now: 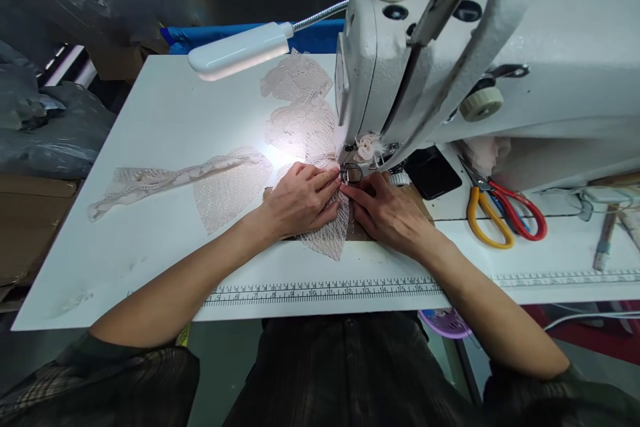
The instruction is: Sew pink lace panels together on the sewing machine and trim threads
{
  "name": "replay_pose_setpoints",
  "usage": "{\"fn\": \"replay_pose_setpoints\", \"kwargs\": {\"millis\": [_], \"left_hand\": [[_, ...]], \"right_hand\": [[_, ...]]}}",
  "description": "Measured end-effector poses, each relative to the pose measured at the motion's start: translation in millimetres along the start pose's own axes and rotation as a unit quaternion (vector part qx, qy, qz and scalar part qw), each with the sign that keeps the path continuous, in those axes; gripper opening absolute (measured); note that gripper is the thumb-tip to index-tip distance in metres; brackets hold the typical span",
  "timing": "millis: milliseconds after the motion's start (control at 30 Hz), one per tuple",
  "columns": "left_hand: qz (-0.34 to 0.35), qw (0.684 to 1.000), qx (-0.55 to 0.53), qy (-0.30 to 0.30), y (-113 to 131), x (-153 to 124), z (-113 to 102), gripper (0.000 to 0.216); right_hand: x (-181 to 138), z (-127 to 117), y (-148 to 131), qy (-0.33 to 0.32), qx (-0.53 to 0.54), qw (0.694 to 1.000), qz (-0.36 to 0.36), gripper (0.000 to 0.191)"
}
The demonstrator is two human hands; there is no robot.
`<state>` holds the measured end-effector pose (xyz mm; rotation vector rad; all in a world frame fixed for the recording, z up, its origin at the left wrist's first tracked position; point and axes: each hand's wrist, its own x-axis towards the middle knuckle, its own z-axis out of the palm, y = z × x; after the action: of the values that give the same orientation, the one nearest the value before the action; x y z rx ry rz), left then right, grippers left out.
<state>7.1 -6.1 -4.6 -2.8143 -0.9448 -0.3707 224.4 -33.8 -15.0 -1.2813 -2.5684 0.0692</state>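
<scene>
A white sewing machine stands on a white table. Pale pink lace pieces trail left and back from its presser foot. My left hand lies on the lace just left of the foot, fingers together and pressing the fabric flat. My right hand rests right of the foot, fingers pinching the lace edge at the needle. A lace end hangs toward me between both hands.
A gooseneck lamp lights the lace. Yellow scissors and red scissors lie right of the machine, beside a black object. A ruler strip runs along the front edge. Dark bags sit at left.
</scene>
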Motion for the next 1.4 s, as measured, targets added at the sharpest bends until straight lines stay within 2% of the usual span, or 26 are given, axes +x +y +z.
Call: {"fn": "replay_pose_setpoints", "kwargs": {"millis": [233, 467, 567, 700, 833, 933, 1067, 1233, 1400], "left_hand": [[-0.047, 0.999, -0.002, 0.009, 0.1, 4.1, 5.7, 0.039], [-0.073, 0.995, -0.059, 0.024, -6.8, 2.7, 9.1, 0.035], [-0.07, 0.994, -0.079, 0.002, -12.5, 1.9, 6.0, 0.039], [-0.077, 0.991, -0.09, -0.057, -23.7, 3.2, -0.3, 0.049], [-0.049, 0.99, -0.094, -0.089, -35.8, 4.0, -9.2, 0.054], [-0.036, 0.995, -0.076, -0.056, -38.1, 0.2, -18.0, 0.051], [-0.003, 0.996, -0.088, 0.006, -26.6, -10.5, -24.1, 0.033], [0.062, 0.964, -0.26, -0.002, -7.8, -23.4, -18.8, 0.022], [0.03, 0.951, -0.308, 0.004, -2.3, -27.4, -13.0, 0.022]], "right_hand": [[-3.6, 1.0, 0.9, 0.016, 0.04, 0.999, -0.018, 0.035], [-2.1, 3.6, 1.8, 0.011, 0.078, 0.997, 0.006, 0.036], [-1.3, 1.5, 6.6, 0.021, 0.12, 0.993, 0.009, 0.036], [-0.6, -6.0, 13.8, 0.048, 0.203, 0.978, 0.03, 0.036], [0.0, -10.5, 17.1, 0.065, 0.247, 0.965, 0.058, 0.032], [-0.3, -9.2, 17.6, 0.071, 0.243, 0.966, 0.058, 0.031], [-1.2, -6.0, 17.3, 0.074, 0.242, 0.966, 0.05, 0.03], [-1.3, -3.5, 15.9, 0.111, 0.245, 0.962, 0.055, 0.028], [-1.1, -2.5, 13.1, 0.125, 0.262, 0.956, 0.029, 0.027]]}}
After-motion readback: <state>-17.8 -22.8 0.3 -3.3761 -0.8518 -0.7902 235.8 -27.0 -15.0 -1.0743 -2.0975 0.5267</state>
